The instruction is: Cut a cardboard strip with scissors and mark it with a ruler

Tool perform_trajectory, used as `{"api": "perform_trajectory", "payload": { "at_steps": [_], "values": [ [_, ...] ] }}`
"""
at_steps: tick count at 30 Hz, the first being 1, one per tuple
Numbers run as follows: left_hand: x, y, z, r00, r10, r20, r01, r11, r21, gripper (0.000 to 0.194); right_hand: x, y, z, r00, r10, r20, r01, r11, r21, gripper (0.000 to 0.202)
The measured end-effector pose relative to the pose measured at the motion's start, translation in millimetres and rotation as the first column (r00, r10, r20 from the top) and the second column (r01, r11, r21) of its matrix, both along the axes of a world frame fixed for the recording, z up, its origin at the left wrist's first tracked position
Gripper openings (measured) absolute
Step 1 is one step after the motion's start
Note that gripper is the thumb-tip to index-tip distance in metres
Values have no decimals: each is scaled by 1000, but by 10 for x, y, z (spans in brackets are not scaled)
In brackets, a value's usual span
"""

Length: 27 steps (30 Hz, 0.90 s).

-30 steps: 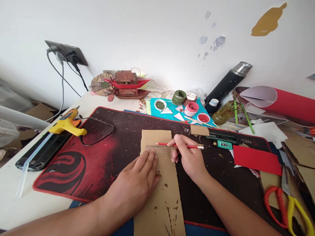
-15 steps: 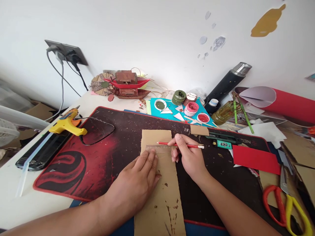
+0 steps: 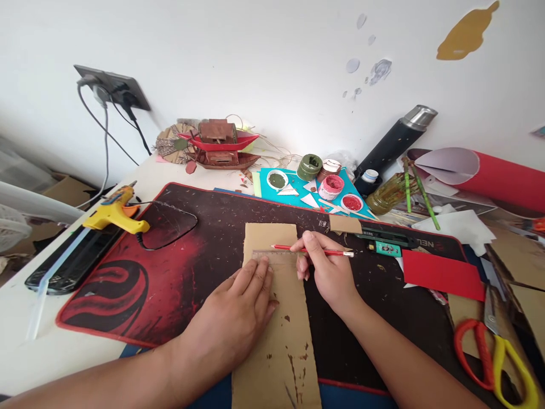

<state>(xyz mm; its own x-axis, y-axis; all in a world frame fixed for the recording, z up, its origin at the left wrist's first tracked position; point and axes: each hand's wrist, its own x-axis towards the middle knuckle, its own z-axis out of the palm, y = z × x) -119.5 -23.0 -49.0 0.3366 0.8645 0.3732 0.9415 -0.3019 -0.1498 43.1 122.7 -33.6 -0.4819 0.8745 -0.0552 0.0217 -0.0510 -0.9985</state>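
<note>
A long cardboard strip (image 3: 285, 341) with brown stains lies upright in view over the dark mat. Across its upper part rests a clear ruler (image 3: 281, 257). My left hand (image 3: 242, 307) lies flat on the cardboard, its fingertips pressing the ruler's lower edge, fingers stretched out. My right hand (image 3: 326, 267) grips a red pencil (image 3: 285, 248) between thumb and fingers, beside the strip's right edge. The pencil lies nearly level just above the ruler, its tip pointing left and its white eraser end to the right.
A yellow glue gun (image 3: 117, 213) lies on a black case at left. Paint jars (image 3: 309, 167) stand on blue paper at the back, near model boats (image 3: 219, 142). At right are red paper (image 3: 443, 275), scissors (image 3: 481, 346) and a tilted black flask (image 3: 392, 139).
The camera view has shifted very slightly. Both hands, the ruler and the pencil hold nearly the same position.
</note>
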Motion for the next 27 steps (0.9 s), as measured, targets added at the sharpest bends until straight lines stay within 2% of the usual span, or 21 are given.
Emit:
{"api": "perform_trajectory", "payload": {
  "at_steps": [12, 27],
  "values": [
    [6, 1, -2, 999, -9, -30, 8, 1000, -18, 41, -2, -28, -9, 998, 40, 50, -42, 998, 45, 58],
    [4, -11, -43, 1000, -7, 7, 7, 1000, -11, 43, -14, -11, -48, 997, 57, 53, -61, 996, 66, 58]
  ]
}}
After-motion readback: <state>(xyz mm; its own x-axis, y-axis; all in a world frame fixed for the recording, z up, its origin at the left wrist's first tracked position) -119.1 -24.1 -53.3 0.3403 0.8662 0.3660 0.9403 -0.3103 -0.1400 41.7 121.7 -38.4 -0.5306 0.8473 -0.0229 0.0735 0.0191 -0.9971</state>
